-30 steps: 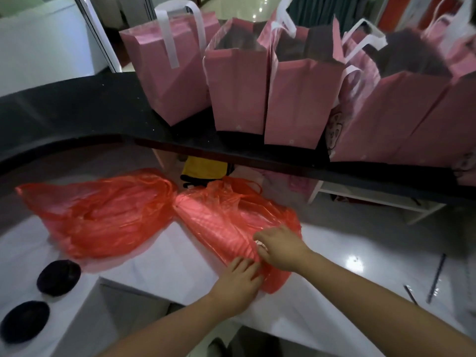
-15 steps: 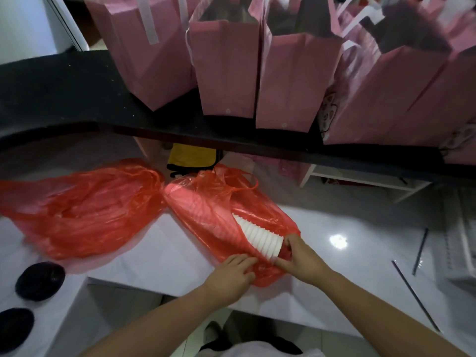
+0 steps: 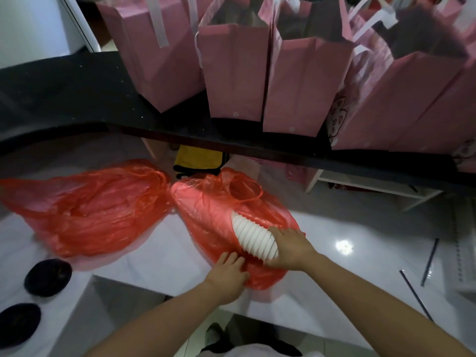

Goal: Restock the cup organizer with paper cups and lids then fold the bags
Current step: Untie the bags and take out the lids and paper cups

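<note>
From my remote seat I have the stack of white paper cups (image 3: 253,237) lying on its side, half out of the nearer red plastic bag (image 3: 219,220) on the white counter (image 3: 164,256). Its long axis runs from about ten o'clock, where it disappears into the bag, to four o'clock, where its exposed end meets my right hand (image 3: 289,247). That hand is curled round the end of the stack, fingers over the top. My left hand (image 3: 229,270) sits just beside it at seven o'clock, fingers bent down onto the bag's plastic; whether they pinch it or only press it flat I cannot tell. I judge the pull should follow the axis toward four o'clock, with the left anchoring the bag (thin film will otherwise drag along).

A second red bag (image 3: 87,210) lies at nine o'clock, touching the first. Two dark round lids (image 3: 47,276) sit at eight o'clock. Pink paper bags (image 3: 237,73) stand on the black ledge (image 3: 77,99) at twelve, well apart from the pull path. Thin rods (image 3: 428,261) lie at three o'clock.
</note>
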Demonstrator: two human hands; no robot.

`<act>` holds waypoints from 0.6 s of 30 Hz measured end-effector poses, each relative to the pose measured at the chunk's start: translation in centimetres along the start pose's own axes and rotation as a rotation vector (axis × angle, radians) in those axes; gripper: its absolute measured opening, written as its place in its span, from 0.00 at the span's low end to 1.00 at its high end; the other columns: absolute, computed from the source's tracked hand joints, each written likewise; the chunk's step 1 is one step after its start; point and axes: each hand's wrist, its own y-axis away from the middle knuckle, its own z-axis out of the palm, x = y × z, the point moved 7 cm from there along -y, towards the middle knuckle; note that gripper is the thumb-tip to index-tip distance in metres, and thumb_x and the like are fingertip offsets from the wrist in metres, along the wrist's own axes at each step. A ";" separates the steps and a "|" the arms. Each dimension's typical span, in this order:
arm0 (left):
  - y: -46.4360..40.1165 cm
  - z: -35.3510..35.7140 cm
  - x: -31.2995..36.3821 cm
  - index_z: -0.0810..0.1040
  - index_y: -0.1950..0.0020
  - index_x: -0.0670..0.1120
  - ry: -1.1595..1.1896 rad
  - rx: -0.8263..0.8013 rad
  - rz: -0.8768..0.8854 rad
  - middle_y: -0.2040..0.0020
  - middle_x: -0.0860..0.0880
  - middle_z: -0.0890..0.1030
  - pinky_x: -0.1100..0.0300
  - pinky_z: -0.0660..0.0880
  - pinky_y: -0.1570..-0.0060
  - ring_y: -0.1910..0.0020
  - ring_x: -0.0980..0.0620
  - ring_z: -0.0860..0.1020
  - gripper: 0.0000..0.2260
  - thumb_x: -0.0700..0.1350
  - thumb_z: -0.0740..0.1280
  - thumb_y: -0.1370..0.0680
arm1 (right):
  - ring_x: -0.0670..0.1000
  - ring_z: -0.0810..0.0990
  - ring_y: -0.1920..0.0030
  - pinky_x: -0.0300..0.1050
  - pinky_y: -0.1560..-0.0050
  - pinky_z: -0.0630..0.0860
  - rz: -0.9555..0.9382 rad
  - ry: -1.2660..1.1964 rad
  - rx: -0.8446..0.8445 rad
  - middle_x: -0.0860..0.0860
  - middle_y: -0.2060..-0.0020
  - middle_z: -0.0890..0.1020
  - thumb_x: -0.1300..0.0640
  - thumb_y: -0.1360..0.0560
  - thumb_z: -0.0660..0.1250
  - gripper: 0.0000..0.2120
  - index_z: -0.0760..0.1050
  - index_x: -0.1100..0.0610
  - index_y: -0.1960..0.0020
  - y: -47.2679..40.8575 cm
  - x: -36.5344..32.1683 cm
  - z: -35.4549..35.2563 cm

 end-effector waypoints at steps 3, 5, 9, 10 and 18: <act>0.1 -0.2 -1.9 0.78 0.33 0.48 -0.060 -0.047 -0.097 0.34 0.43 0.73 0.39 0.56 0.28 0.32 0.38 0.66 0.18 0.50 0.58 0.19 | 0.49 0.77 0.44 0.48 0.43 0.74 0.000 -0.157 -0.035 0.42 0.44 0.79 0.26 0.42 0.68 0.41 0.67 0.42 0.33 -0.3 0.7 -2.9; 0.3 -0.3 -4.1 0.77 0.32 0.47 -0.084 -0.094 -0.212 0.33 0.42 0.73 0.40 0.57 0.28 0.32 0.37 0.66 0.18 0.48 0.58 0.19 | 0.46 0.79 0.46 0.47 0.44 0.79 0.028 -0.361 -0.144 0.41 0.45 0.79 0.29 0.41 0.72 0.39 0.68 0.40 0.33 -0.1 1.7 -4.3; 1.4 -0.9 -10.5 0.76 0.32 0.49 -0.059 -0.177 -0.518 0.33 0.43 0.75 0.44 0.62 0.32 0.33 0.39 0.69 0.16 0.48 0.58 0.18 | 0.51 0.84 0.46 0.53 0.46 0.83 0.053 -0.756 -0.258 0.47 0.45 0.83 0.42 0.33 0.78 0.30 0.73 0.44 0.33 0.9 3.7 -6.7; 1.8 -1.3 -12.2 0.76 0.32 0.50 -0.044 -0.174 -0.585 0.33 0.44 0.76 0.46 0.63 0.33 0.34 0.39 0.70 0.16 0.48 0.58 0.18 | 0.54 0.84 0.46 0.53 0.47 0.83 0.076 -0.851 -0.286 0.50 0.45 0.84 0.47 0.30 0.78 0.28 0.73 0.45 0.33 1.4 4.3 -6.8; 1.8 -6.6 -15.8 0.76 0.36 0.51 0.045 -0.035 -0.703 0.37 0.46 0.78 0.49 0.69 0.36 0.37 0.41 0.74 0.18 0.49 0.61 0.25 | 0.62 0.83 0.42 0.66 0.40 0.78 0.161 -1.227 -0.339 0.59 0.43 0.84 0.59 0.27 0.76 0.23 0.75 0.54 0.34 4.6 8.4 -5.1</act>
